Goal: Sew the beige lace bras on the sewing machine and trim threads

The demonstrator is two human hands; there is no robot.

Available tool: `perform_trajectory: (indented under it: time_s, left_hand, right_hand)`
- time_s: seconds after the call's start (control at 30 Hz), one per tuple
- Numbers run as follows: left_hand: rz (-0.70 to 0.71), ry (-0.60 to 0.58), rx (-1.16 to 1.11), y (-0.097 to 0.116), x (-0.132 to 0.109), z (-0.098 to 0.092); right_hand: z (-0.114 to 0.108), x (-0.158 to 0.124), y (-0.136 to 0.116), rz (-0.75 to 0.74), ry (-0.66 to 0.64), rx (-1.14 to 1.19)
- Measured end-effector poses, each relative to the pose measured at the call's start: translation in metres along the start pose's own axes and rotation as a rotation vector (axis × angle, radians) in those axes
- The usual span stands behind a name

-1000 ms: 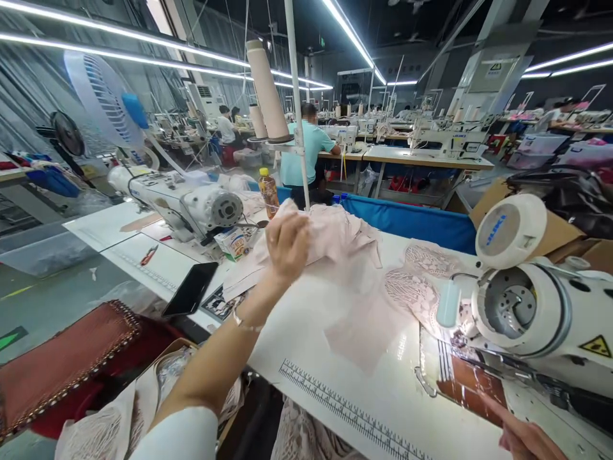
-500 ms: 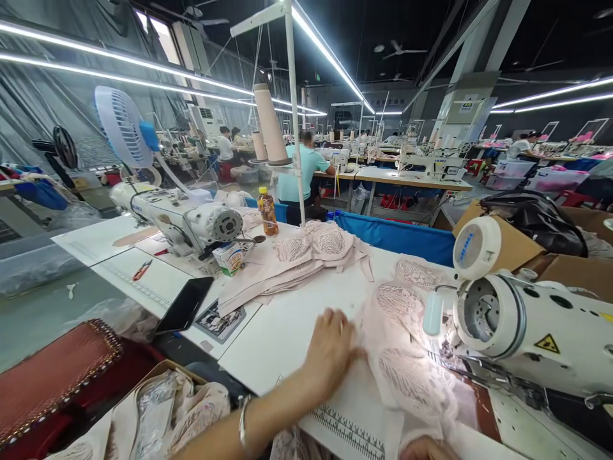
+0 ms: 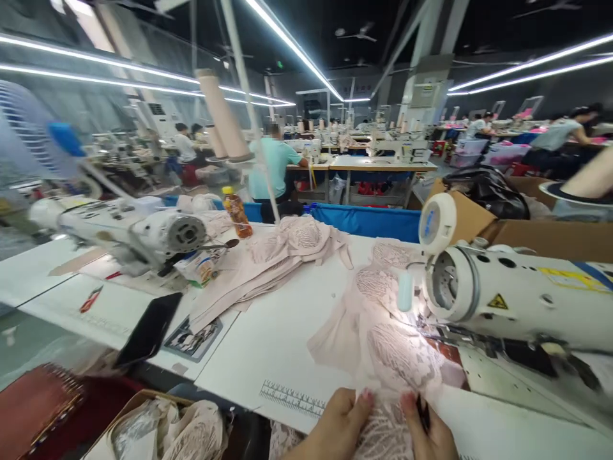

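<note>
At the near edge of the white tabletop [image 3: 287, 332], both hands pinch the same pale pink lace piece [image 3: 400, 361]. The left hand [image 3: 335, 425] grips the fabric's near end with its thumb on top, fingers curled under. The right hand [image 3: 431, 434] sits just beside it, thumb pressed on the lace, and also holds a small dark tool [image 3: 423, 412] against its fingers; what the tool is cannot be told. The lace between the two thumbs hangs over the table's near edge, while the rest spreads away from the hands toward the sewing machine [image 3: 507, 297] on the right, lying flat and lit under the machine's head.

A printed ruler strip [image 3: 292, 399] runs along the near edge left of the left hand. Below that edge, at the near left, an open box [image 3: 158, 428] holds more bagged pink fabric. A black phone [image 3: 148, 329] lies tilted on the left edge of the tabletop, touching a printed card [image 3: 191, 338].

Toward the middle of the tabletop a stack of pink pieces [image 3: 268, 262] lies well apart from the hands. Behind it stand a small carton [image 3: 198, 268], a second sewing machine [image 3: 124, 233] and a bottle of orange drink [image 3: 237, 214] at the far edge. On the far right sit cardboard boxes [image 3: 541, 230]. Beyond a blue bin edge [image 3: 368, 220], a person in a teal shirt [image 3: 275, 169] sits at another table.
</note>
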State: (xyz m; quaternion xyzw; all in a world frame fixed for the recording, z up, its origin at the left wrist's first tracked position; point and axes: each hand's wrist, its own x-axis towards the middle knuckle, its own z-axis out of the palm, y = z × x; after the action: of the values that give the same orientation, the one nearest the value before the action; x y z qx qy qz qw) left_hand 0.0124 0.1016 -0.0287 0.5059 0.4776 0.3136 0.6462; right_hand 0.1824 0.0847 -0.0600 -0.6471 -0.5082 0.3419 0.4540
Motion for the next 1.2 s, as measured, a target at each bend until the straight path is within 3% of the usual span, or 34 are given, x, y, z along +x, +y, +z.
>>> perform_trajectory:
  time_s: [0.13,0.27,0.4,0.5,0.63,0.83,0.9,0.97,1.07,1.13,1.2]
  left_hand:
    - [-0.087,0.037,0.227,0.009,-0.001,-0.008]
    - [-0.170,0.024,0.230,0.010,0.004,-0.012]
    - [-0.086,0.034,0.195,0.004,0.004,-0.008]
    - [-0.051,0.054,0.226,0.002,-0.001,-0.005]
    - [-0.108,0.059,0.393,0.003,-0.007,-0.007]
    - [-0.128,0.072,0.540,-0.001,-0.007,-0.009]
    - [-0.121,0.114,0.548,-0.003,-0.009,-0.004]
    - [-0.103,0.156,0.520,-0.006,-0.014,0.003]
    - [-0.099,0.213,0.436,-0.012,-0.027,0.013]
    - [-0.139,0.250,0.367,-0.016,-0.033,0.014]
    - [-0.183,0.250,0.227,-0.016,-0.033,0.010]
  right_hand:
    - [0.004,0.002,-0.011,0.008,-0.103,-0.004]
    - [-0.003,0.007,-0.019,0.037,-0.260,-0.035]
    - [-0.009,0.008,-0.026,0.067,-0.320,0.035]
    - [-0.014,0.011,-0.031,0.054,-0.460,0.043]
    - [-0.020,0.020,-0.035,0.012,-0.681,0.023]
    - [-0.027,0.035,-0.039,-0.032,-0.892,-0.029]
    - [-0.022,0.033,-0.040,0.042,-0.842,-0.019]
    - [-0.013,0.027,-0.039,0.078,-0.624,0.001]
    - [0.003,0.013,-0.033,-0.090,-0.281,0.013]
    - [0.008,0.004,-0.028,-0.171,-0.195,0.042]
    - [0.006,-0.001,-0.026,-0.106,-0.171,0.080]
